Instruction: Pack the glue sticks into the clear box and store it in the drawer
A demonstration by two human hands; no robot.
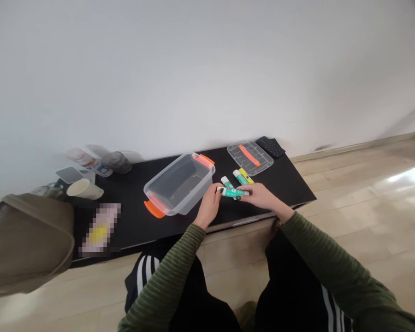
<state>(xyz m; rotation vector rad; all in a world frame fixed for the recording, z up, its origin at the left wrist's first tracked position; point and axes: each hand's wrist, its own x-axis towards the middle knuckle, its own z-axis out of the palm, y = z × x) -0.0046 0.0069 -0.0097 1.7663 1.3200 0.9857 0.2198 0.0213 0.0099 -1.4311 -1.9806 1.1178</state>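
Note:
Between my two hands is a green glue stick with a white cap, held lengthwise over the table. My left hand pinches its capped end. The other end is in the fingers of my right hand. Just behind it lies a second green glue stick, partly covered by the held one. A third green glue stick and a yellow tube lie side by side past my right fingers. To the left of my hands stands a clear plastic box with orange latches, without its lid.
The clear lid with an orange handle lies at the back right, beside a dark dotted item. On the left of the black table are a paper cup, a spray bottle, a grey bundle and a brown bag.

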